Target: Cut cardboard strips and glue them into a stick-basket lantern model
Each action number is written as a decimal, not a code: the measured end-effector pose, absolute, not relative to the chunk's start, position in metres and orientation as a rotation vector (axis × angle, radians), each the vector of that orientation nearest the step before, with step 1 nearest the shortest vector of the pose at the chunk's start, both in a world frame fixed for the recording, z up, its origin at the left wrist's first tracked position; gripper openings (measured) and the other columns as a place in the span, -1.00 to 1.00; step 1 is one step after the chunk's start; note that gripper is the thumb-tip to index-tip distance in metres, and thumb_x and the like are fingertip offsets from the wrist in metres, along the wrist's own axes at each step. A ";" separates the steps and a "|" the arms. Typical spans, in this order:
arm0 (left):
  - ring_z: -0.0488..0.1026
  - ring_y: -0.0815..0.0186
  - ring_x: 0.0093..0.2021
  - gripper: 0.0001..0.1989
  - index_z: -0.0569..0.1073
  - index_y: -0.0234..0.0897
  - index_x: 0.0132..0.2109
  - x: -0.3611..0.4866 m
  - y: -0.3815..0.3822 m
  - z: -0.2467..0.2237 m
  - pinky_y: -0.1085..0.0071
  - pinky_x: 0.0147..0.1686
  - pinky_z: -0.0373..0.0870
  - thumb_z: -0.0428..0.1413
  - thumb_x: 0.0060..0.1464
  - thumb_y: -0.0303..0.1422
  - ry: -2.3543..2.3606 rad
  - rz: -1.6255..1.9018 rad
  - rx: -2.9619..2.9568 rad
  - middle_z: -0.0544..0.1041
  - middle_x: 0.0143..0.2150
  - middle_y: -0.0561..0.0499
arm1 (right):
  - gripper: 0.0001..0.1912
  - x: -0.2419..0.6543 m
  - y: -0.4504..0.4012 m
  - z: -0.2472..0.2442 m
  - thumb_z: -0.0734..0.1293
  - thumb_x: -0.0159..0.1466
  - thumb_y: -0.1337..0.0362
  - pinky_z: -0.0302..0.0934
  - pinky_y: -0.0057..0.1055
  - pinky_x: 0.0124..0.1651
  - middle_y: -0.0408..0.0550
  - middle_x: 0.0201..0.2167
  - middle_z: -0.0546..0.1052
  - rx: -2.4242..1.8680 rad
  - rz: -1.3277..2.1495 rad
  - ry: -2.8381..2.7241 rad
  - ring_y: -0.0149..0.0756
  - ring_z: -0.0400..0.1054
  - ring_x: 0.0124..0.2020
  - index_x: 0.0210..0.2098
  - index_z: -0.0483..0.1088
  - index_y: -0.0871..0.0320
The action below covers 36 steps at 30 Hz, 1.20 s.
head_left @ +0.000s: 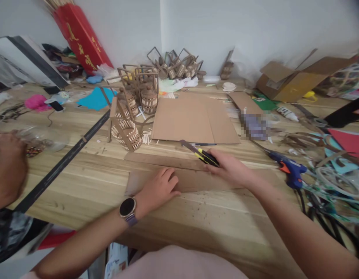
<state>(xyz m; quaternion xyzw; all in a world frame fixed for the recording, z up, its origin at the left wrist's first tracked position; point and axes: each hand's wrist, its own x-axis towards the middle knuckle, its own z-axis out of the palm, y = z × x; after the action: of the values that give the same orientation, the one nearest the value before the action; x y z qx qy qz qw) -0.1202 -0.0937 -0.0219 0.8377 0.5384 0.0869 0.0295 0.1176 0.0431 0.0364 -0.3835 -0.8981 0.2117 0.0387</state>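
My right hand (228, 166) is closed round a black and yellow utility knife (207, 156), its blade pointing up and to the left. Under both hands lies a long cardboard strip (191, 181) on the wooden table. My left hand (160, 188), with a watch on its wrist, rests palm down on the strip, its fingers stretched out. A narrower cardboard strip (156, 161) lies just beyond it. Farther back, a large cardboard sheet (185, 118) lies flat, with a dark pen (197, 143) along its near edge.
Small stick-built basket models (130, 135) stand left of the sheet. At right are a blue glue gun (292, 170), cables and an open cardboard box (292, 83). Another person's hand (9, 145) is at far left, beyond a black strip (71, 151).
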 end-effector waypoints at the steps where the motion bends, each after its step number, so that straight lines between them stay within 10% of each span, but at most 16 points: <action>1: 0.36 0.01 0.15 -0.68 0.44 -0.33 -0.12 -0.126 -0.096 -0.022 0.06 0.13 0.39 0.23 0.15 -0.17 1.646 0.261 2.595 0.43 0.13 -0.26 | -0.78 0.126 0.036 0.040 0.23 0.34 0.09 0.22 -0.40 -0.38 -0.09 -0.41 0.51 -1.189 0.856 -2.651 -0.29 0.42 -0.43 -0.17 0.28 0.10; 8: 0.39 0.06 0.12 -0.70 0.46 -0.28 -0.08 -0.177 -0.116 -0.019 0.10 0.09 0.40 0.16 0.21 -0.14 1.623 0.245 2.571 0.46 0.13 -0.18 | -0.47 0.182 -0.002 0.036 0.28 0.18 -0.28 0.17 -0.42 -0.57 -0.22 -0.53 0.40 -1.407 1.571 -1.804 -0.43 0.27 -0.64 -0.34 0.25 0.09; 36: 0.16 -0.03 0.35 -0.55 0.38 -0.26 0.19 -0.155 -0.113 0.001 -0.09 0.28 0.23 0.07 0.27 -0.12 1.633 0.340 2.575 0.31 0.32 -0.23 | -0.74 0.165 -0.027 0.024 0.32 -0.02 0.22 0.17 -0.38 -0.58 -0.20 -0.54 0.42 -1.346 1.978 -1.118 -0.38 0.25 -0.66 -0.31 0.26 0.08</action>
<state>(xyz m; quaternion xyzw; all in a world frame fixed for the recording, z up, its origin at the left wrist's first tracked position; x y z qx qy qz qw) -0.1552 -0.1128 0.0005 0.8387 0.5320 0.1106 0.0365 0.1653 -0.0266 0.0241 -0.4940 -0.4101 0.7255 0.2479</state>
